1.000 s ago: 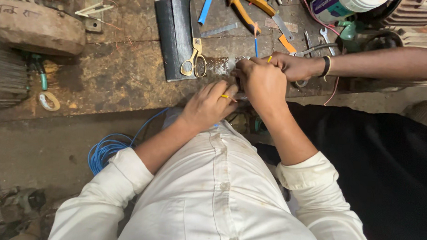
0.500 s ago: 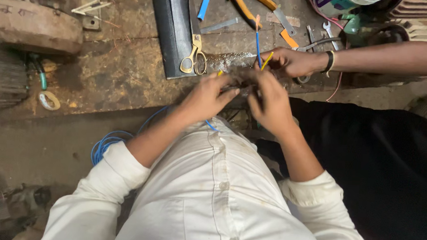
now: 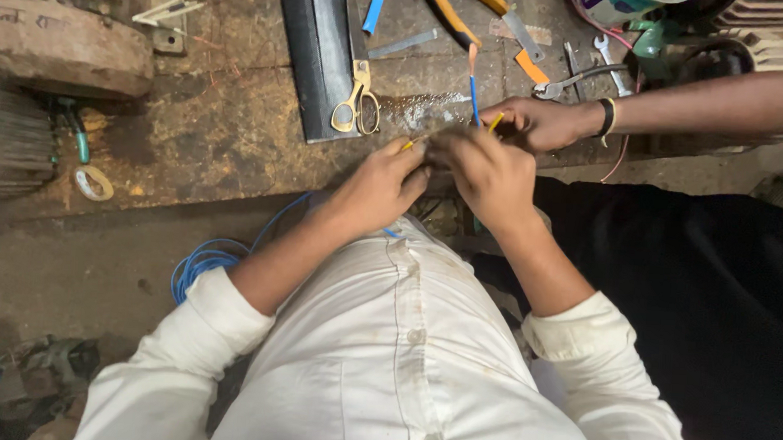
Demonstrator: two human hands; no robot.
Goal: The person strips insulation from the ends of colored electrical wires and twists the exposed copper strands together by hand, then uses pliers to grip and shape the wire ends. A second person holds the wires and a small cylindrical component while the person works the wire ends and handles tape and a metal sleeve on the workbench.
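Worn wooden bench [image 3: 188, 144], seen from above. The person's left hand [image 3: 380, 185] and right hand [image 3: 494, 172] met at the centre of the frame, just above the white shirt. Both were curled inward, fingertips pressed together on a short yellow-sleeved wire [image 3: 412, 142] held between them; the wire's yellow end poked out above the left fingers. What lay between the two sets of fingertips was shadowed and could not be made out.

A co-worker's hand [image 3: 542, 122] came in from the right edge, wearing a dark wristband, and closed around a thin blue wire [image 3: 473, 96] and a second yellow tip [image 3: 495, 122], touching or nearly touching the person's right hand.

Around them: gold-handled scissors [image 3: 356, 105] lying on a black folded sheet [image 3: 307, 52] at upper centre, orange-handled pliers [image 3: 450, 11] at the top, a spanner [image 3: 606, 50] at upper right, a rusty motor housing [image 3: 54, 32] at upper left. A coil of blue cable [image 3: 203, 263] hung below the bench edge at left centre.

Judgement on technique: small wire work like this likely goes best with the forearms braced against the bench edge (both seemed unsupported), the pinch kept close to the wire's end, and the co-worker's strands kept taut so they would not slip.
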